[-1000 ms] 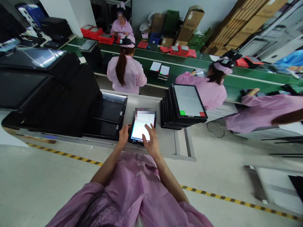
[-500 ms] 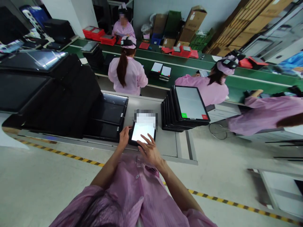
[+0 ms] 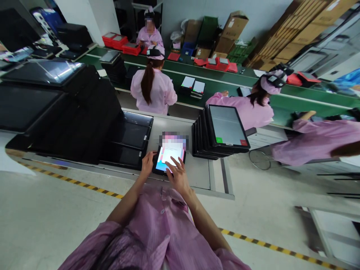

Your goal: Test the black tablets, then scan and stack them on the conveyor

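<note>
A tablet (image 3: 163,165) with a lit, colourful screen lies on the grey cart top in front of me, its upper part blurred out. My left hand (image 3: 147,164) grips the tablet's left edge, fingers closed round it. Over the lower right of the screen is my right hand (image 3: 179,175), its fingers spread; whether a fingertip touches the glass I cannot tell. Left of the tablet lie dark tablets (image 3: 128,131) with screens off. To the right rises a stack of tablets (image 3: 227,123), the top one showing a pale screen with a green and a red corner.
Tall piles of black tablets (image 3: 30,108) stand at the far left of the cart (image 3: 197,174). Beyond it, several people in pink work along a green bench (image 3: 180,71) with red trays (image 3: 131,48). Cardboard boxes (image 3: 234,26) stand by the wall. Yellow-black tape (image 3: 253,240) marks the floor.
The tablet's screen has gone from plain white to a coloured background with a white panel. My right hand has shifted slightly over the screen; my left hand keeps its hold.
</note>
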Motion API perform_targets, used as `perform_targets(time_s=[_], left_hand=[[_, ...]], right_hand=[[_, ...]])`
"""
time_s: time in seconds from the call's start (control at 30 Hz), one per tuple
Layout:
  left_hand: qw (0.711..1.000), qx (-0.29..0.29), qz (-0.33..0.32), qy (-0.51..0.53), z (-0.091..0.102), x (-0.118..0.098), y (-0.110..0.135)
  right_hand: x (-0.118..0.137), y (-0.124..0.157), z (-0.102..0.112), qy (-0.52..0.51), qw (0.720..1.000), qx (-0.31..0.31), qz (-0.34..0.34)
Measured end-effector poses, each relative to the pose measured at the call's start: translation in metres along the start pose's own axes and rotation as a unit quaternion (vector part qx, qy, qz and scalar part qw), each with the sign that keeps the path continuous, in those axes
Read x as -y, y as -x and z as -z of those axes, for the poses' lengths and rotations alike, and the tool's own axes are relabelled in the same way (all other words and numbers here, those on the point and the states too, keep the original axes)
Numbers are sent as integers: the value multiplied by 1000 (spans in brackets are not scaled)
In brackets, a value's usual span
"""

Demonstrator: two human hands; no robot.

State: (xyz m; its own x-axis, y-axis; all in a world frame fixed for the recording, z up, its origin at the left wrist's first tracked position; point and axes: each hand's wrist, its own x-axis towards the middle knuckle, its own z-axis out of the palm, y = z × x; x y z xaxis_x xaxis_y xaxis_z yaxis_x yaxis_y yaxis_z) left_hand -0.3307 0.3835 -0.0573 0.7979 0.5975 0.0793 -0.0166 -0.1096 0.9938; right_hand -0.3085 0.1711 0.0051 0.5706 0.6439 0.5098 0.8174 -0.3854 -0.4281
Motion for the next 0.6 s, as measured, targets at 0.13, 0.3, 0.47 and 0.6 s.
perform_targets(time_s=[0.13,0.3,0.47,0.6], left_hand=[[1000,-8,7,7,0,-2,1],[1000,-5,-3,9,1,-1,0],[1000,-1,10,-2,1,0,0],[1000,25,18,-1,7,1,10]], right_hand=[[9,-8,-1,-14,1000,-5,3],[17,-27,-4,-21,999,30,4],[4,-20,1,-59,996,63,-23],[-26,12,2,-131,974,-63,-171]])
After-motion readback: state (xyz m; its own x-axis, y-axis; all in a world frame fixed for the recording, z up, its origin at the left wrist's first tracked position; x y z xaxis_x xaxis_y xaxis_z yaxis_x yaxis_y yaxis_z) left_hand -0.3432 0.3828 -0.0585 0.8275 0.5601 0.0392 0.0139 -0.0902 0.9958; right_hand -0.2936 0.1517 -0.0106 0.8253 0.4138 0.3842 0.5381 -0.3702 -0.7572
